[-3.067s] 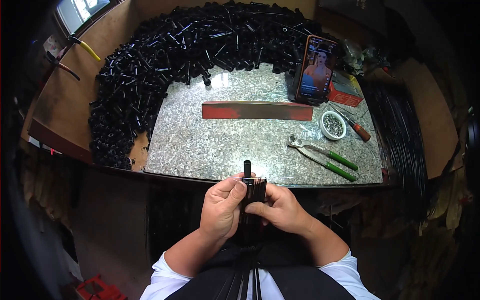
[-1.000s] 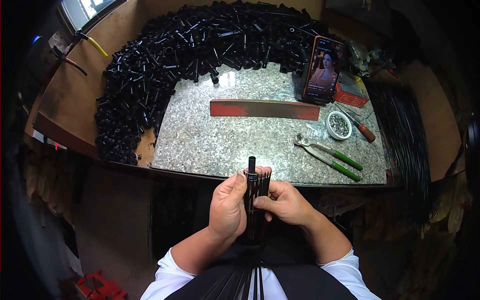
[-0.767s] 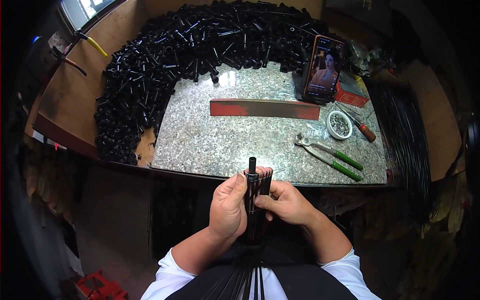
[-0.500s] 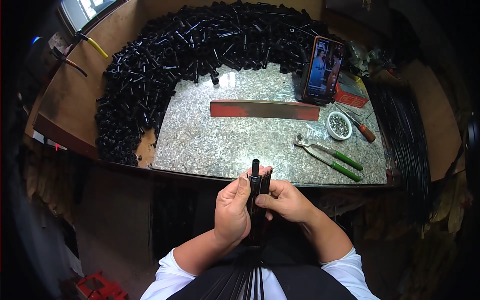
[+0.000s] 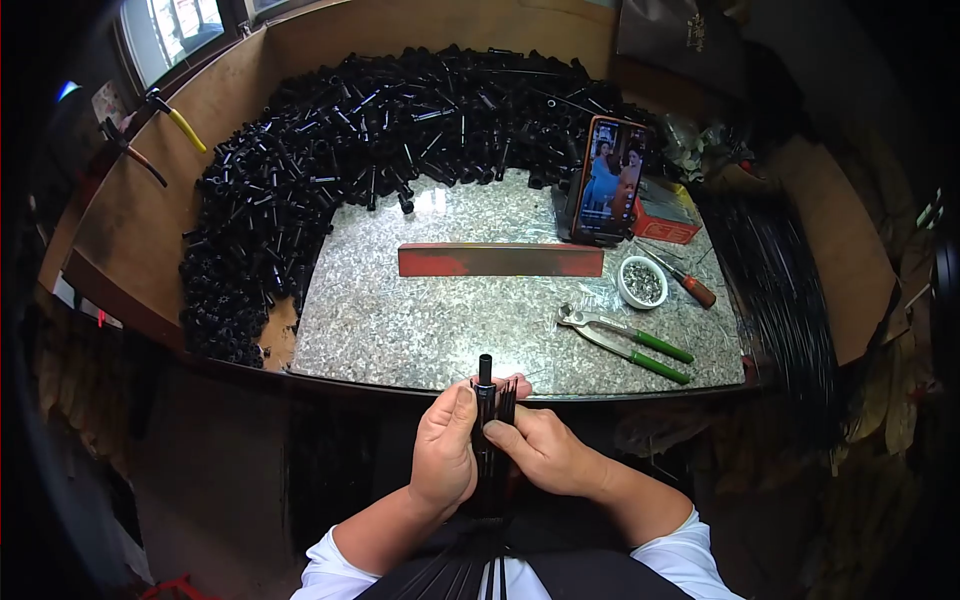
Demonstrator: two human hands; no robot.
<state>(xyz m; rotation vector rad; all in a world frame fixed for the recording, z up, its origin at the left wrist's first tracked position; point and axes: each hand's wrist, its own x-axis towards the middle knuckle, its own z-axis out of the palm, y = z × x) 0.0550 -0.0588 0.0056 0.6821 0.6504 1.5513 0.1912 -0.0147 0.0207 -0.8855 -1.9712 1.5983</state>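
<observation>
Both hands meet just in front of the granite slab's (image 5: 440, 320) near edge. My left hand (image 5: 447, 448) wraps a bundle of thin black rods (image 5: 492, 470) that runs down to my lap. My right hand (image 5: 535, 447) pinches the same bundle from the right side. One rod stands above the others and carries a small black tubular cap (image 5: 485, 368) at its tip. A big heap of similar black tubular parts (image 5: 330, 140) curves around the slab's back and left.
On the slab lie a red flat bar (image 5: 500, 259), green-handled pliers (image 5: 625, 341), a small white bowl of bits (image 5: 642, 282), a red-handled screwdriver (image 5: 685, 282) and a propped phone (image 5: 606, 180). Black rods (image 5: 780, 290) are stacked at the right. Hand tools (image 5: 150, 130) rest on the wooden board at left.
My hands and the rod bundle have stayed in nearly the same place; my fingers have shifted slightly around the capped rod. Nothing on the slab moved.
</observation>
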